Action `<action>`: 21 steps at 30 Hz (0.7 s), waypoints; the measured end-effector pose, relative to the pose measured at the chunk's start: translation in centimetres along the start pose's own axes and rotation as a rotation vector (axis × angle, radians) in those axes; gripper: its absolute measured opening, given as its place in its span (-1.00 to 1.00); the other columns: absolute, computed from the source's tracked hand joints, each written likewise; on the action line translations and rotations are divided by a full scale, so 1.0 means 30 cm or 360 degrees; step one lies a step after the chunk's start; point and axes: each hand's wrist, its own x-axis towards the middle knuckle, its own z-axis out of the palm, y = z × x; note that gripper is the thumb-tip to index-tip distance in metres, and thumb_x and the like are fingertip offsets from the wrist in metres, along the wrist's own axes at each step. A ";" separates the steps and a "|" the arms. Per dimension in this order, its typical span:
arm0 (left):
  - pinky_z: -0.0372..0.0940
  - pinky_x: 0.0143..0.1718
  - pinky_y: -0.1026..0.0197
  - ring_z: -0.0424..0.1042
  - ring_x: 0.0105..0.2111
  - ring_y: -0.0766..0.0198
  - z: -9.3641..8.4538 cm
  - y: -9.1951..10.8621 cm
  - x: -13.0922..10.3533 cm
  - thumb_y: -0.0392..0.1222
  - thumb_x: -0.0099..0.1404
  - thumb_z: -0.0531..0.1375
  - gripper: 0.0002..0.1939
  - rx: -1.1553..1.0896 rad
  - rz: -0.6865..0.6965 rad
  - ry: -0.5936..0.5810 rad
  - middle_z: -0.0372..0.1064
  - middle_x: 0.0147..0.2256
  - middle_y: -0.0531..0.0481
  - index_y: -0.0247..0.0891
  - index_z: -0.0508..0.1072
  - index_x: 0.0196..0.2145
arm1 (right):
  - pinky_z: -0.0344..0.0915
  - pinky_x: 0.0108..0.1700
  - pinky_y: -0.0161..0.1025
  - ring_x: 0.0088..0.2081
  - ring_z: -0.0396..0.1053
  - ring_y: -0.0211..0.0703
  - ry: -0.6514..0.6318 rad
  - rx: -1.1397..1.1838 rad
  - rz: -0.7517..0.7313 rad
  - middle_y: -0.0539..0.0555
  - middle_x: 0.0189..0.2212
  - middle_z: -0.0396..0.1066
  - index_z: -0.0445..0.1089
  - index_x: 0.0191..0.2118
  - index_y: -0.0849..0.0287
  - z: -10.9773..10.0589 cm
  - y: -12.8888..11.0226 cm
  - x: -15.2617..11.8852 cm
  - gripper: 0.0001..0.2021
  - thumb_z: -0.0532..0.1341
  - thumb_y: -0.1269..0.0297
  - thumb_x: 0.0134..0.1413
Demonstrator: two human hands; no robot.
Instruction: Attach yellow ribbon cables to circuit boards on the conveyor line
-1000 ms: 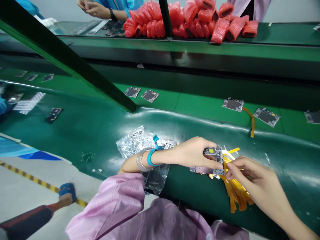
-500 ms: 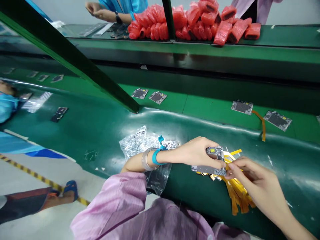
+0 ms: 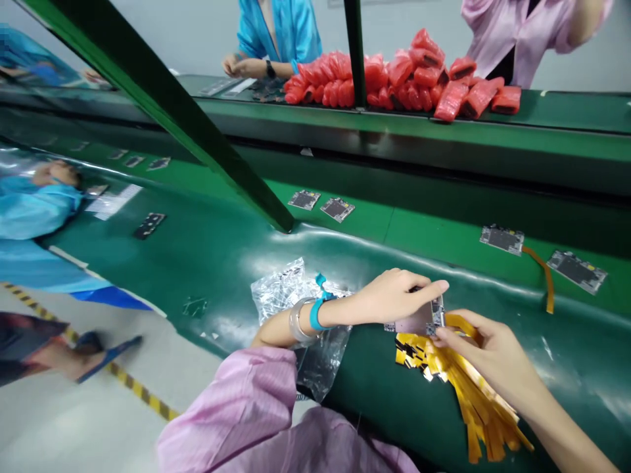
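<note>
Circuit board (image 3: pixel 417 320) just beyond the ribbon pile (image 3: pixel 478 401), gripped by left hand (image 3: pixel 389 297), pinched at its near corner by right hand (image 3: pixel 497 355).
Now shifted left thumb (image 3: pixel 436 289) to far edge, apparently leaving that corner to the right hand; curled ribbon (image 3: pixel 462 324) against right hand, clear bag (image 3: pixel 279 282) left of the pile.

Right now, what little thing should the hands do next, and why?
I'd guess gently press the orange strip against the board: the left hand holds the board, and the right hand has the strip at its edge. I can't tell if they're joined, but a farther board has a similar strip at its side.
</note>
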 end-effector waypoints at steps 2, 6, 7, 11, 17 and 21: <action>0.01 -0.40 0.21 0.12 -0.49 0.33 -0.017 0.000 0.000 0.20 0.53 -0.07 -0.41 0.0089 0.0021 0.0060 0.17 -0.54 0.10 -0.23 0.22 -0.54 | 0.51 -0.25 -0.21 -0.21 0.61 0.08 0.0006 -0.0026 -0.0032 0.10 -0.31 0.65 0.60 -0.17 0.16 0.008 -0.009 0.028 -0.63 0.39 -0.06 0.08; 0.12 -0.34 0.20 0.34 -0.42 0.26 -0.076 -0.023 0.017 0.31 0.51 -0.12 -0.40 0.0335 -0.0040 0.0187 0.43 -0.40 0.03 -0.20 0.38 -0.39 | 0.55 -0.19 -0.11 -0.25 0.62 0.09 0.0018 0.0126 -0.0083 0.15 -0.32 0.65 0.59 -0.22 0.22 0.004 -0.006 0.111 -0.59 0.41 -0.09 0.07; 0.18 -0.31 0.20 0.40 -0.37 0.23 -0.101 -0.039 0.031 0.32 0.50 -0.11 -0.41 0.0413 -0.0070 0.0277 0.48 -0.34 0.02 -0.18 0.43 -0.30 | 0.57 -0.17 -0.07 -0.26 0.63 0.10 0.0046 0.0175 -0.0084 0.18 -0.32 0.65 0.59 -0.23 0.24 -0.004 -0.004 0.147 -0.57 0.42 -0.10 0.04; 0.32 -0.05 0.15 0.50 -0.09 0.13 -0.252 -0.159 0.116 0.13 0.53 0.02 -0.60 0.0729 -0.0232 0.0799 0.54 -0.06 -0.10 -0.20 0.46 -0.05 | 0.60 -0.09 0.06 -0.24 0.64 0.16 0.0205 0.0251 -0.0156 0.22 -0.31 0.66 0.60 -0.21 0.25 -0.063 -0.009 0.362 -0.50 0.51 -0.09 -0.15; 0.19 0.28 -0.15 0.27 0.26 -0.04 -0.499 -0.394 0.158 -0.18 0.50 0.12 -0.66 0.0986 -0.0625 0.1238 0.26 0.26 -0.28 -0.29 0.40 0.17 | 0.42 0.13 0.17 0.14 0.44 0.35 0.0742 -0.0004 -0.0428 0.36 0.02 0.52 0.49 -0.13 0.16 -0.197 -0.019 0.625 -0.51 0.46 -0.06 -0.12; 0.29 0.21 -0.26 0.33 0.21 -0.06 -0.589 -0.515 0.113 -0.06 0.44 0.24 -0.54 0.1072 -0.0756 0.1075 0.26 0.26 -0.21 -0.24 0.37 0.23 | 0.16 0.30 0.16 0.29 0.22 0.36 0.0962 -0.0335 -0.0590 0.39 0.17 0.36 0.46 -0.02 0.14 -0.221 0.048 0.541 -0.57 0.36 -0.01 0.08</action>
